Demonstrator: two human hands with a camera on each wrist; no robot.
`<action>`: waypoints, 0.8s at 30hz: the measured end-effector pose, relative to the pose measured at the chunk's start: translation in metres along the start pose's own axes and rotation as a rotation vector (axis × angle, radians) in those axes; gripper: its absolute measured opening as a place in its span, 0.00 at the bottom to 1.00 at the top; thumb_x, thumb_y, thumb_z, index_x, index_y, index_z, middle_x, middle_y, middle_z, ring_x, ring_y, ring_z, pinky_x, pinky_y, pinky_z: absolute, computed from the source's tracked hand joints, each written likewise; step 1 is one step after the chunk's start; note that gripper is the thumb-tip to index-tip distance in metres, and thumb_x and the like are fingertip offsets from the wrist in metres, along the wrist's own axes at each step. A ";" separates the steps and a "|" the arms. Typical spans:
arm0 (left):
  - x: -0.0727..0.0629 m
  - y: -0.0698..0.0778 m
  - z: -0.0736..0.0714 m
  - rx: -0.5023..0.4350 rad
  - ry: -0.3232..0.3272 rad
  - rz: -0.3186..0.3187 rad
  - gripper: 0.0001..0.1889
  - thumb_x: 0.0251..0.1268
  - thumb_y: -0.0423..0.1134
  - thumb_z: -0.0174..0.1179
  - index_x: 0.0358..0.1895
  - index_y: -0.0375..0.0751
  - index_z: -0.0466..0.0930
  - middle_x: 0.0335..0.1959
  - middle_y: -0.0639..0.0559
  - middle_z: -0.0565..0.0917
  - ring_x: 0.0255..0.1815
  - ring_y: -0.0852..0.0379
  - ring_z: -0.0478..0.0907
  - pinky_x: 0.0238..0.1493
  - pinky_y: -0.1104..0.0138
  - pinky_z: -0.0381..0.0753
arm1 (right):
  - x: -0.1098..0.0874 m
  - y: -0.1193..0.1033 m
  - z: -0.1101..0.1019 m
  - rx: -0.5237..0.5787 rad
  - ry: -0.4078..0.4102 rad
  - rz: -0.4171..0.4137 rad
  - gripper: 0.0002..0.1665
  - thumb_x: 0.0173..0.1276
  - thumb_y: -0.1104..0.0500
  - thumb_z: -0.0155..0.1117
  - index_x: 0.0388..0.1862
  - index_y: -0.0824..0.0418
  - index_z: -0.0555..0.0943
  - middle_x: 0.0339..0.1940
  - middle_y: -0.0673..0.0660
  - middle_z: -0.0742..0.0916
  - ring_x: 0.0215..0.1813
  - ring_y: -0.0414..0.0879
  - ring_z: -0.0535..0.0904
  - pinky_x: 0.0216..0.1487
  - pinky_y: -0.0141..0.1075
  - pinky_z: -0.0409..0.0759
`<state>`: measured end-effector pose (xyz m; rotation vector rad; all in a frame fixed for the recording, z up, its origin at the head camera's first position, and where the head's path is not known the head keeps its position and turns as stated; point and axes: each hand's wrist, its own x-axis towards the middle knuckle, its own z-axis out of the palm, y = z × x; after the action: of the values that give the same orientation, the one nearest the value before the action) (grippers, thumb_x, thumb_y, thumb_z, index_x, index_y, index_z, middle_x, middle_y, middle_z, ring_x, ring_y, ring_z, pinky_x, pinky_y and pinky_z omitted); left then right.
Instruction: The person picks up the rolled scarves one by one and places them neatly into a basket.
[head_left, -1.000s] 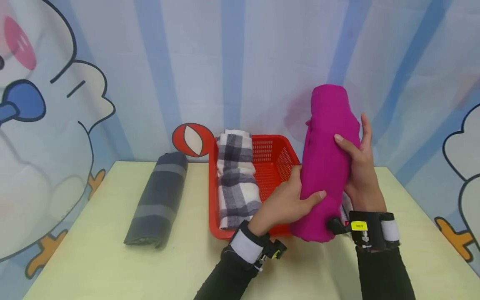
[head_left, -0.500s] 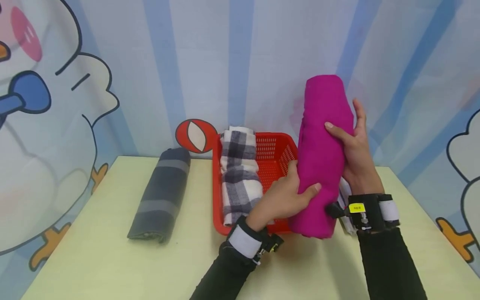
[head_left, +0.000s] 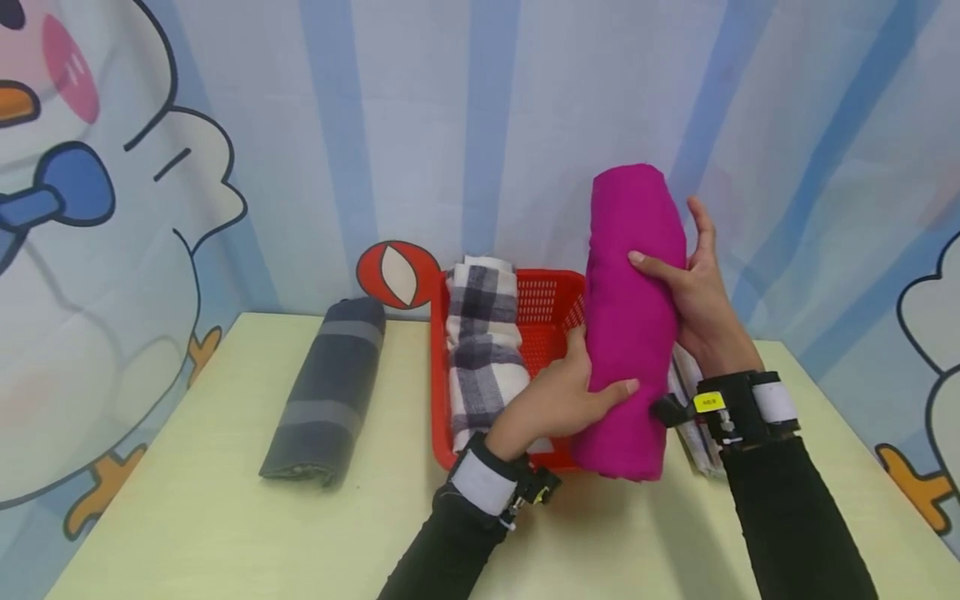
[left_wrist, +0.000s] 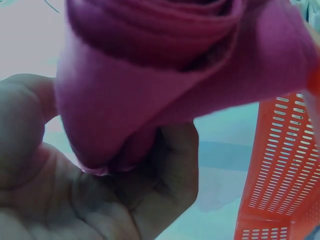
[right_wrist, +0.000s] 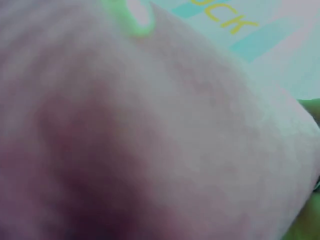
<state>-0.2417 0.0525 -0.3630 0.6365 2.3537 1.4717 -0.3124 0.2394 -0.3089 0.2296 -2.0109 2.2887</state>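
Observation:
In the head view, a magenta rolled-up cloth [head_left: 633, 317] is held upright in the air, just in front of the basket's right side. My left hand [head_left: 558, 396] grips its lower left, thumb across the front. On the upper right, my right hand [head_left: 697, 304] holds it with the thumb over the front, one finger sticking up. The left wrist view shows the roll's layered end [left_wrist: 150, 45] above my left palm [left_wrist: 65, 200]. A blurred pinkish surface [right_wrist: 175, 125] fills most of the right wrist view. The roll hides part of the basket.
A red plastic basket [head_left: 440, 392] stands at the table's back, a checked white-and-grey cloth roll [head_left: 483, 367] along its left side. Left of it lies a grey striped roll [head_left: 322, 392]. A pale striped cloth [head_left: 697, 425] lies right of the basket, partly hidden by the right hand.
Both hands have brought the magenta roll a little left, closer over the basket, and its top leans less to the right. The head view has shifted slightly. Both grips stay the same.

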 end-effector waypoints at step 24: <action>-0.011 -0.013 -0.002 -0.039 0.027 -0.057 0.49 0.67 0.49 0.63 0.79 0.47 0.36 0.44 0.46 0.81 0.37 0.55 0.84 0.41 0.62 0.86 | 0.015 0.015 0.008 -0.070 -0.059 0.112 0.57 0.67 0.59 0.67 0.75 0.21 0.41 0.80 0.52 0.57 0.75 0.50 0.61 0.48 0.30 0.85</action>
<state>-0.2359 0.0409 -0.3735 0.5382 2.3367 1.5064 -0.3295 0.2285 -0.3203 0.1862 -2.1815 2.2959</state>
